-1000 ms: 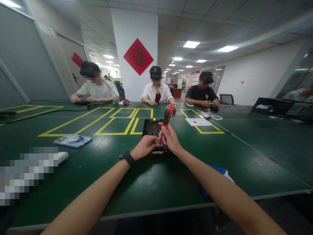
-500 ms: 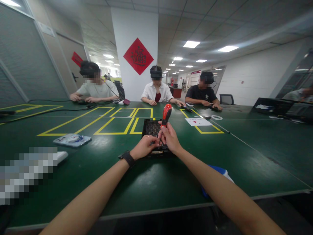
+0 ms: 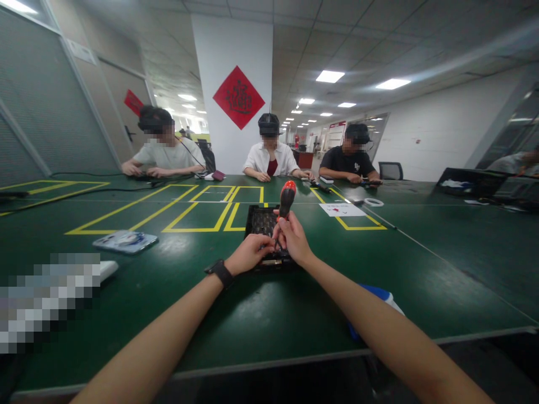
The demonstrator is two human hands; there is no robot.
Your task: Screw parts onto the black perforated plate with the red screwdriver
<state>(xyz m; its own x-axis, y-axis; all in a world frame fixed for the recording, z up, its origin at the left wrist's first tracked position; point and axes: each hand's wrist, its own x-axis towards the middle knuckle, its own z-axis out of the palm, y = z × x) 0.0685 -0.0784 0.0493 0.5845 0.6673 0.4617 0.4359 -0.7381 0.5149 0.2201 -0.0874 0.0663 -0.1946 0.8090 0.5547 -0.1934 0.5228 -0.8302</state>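
Nearly upright, a screwdriver stands over the black device.
The right hand is clenched round its lower handle (the red top stays bare) above the device's near end. The left hand rests curled on that near edge; whether it grips anything cannot be told. A white paper lies right of the device.

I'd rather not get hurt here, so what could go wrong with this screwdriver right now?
The left hand lies beside the screwdriver on the black unit; a slip could jab it. The right hand grips low, so the tall handle might wobble. The blue thing near the table edge could get elbowed off.
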